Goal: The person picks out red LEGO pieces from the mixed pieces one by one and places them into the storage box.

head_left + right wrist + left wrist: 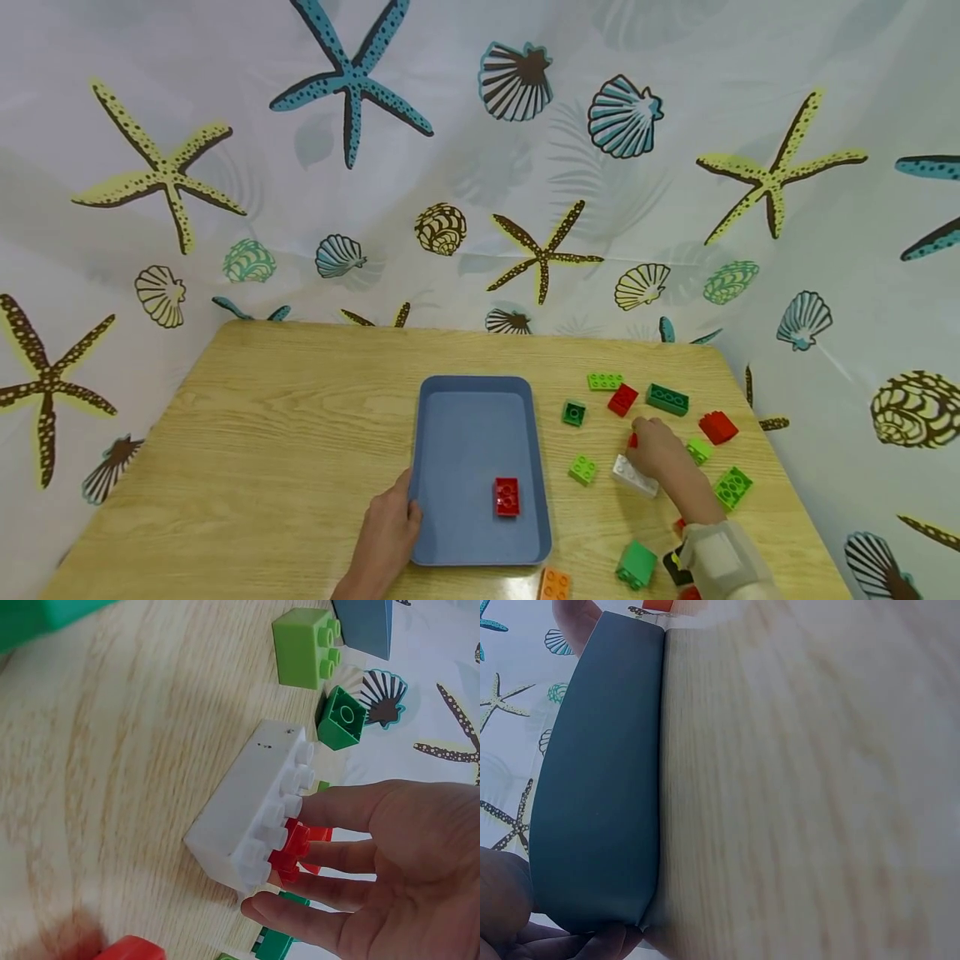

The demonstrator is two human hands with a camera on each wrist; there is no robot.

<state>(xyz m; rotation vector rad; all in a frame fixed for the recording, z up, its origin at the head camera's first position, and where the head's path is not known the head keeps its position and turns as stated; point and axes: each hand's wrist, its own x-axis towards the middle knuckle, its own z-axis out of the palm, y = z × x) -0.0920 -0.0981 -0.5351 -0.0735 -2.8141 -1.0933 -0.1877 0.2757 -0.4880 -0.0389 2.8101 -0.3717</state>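
Observation:
My left hand [386, 529] holds the left edge of a blue-grey tray [417, 433], its thumb near the rim. In the left wrist view, fingers [607, 941] curl at one end of the tray's side wall [600, 772]. Inside the tray lies a red brick [506, 497]. Over on the right, my right hand [660, 454] pinches another red brick [291, 851] between thumb and fingers, partly hidden by them. Right beside those fingertips, a long white brick [247, 802] lies on its side on the table, studs toward the hand.
Around the right hand lie light green bricks [582, 469], dark green bricks [667, 399] and red bricks [718, 427]. An orange brick [554, 584] and a green brick [637, 565] are near the front edge. A patterned curtain [450, 167] hangs behind the wooden table [262, 442].

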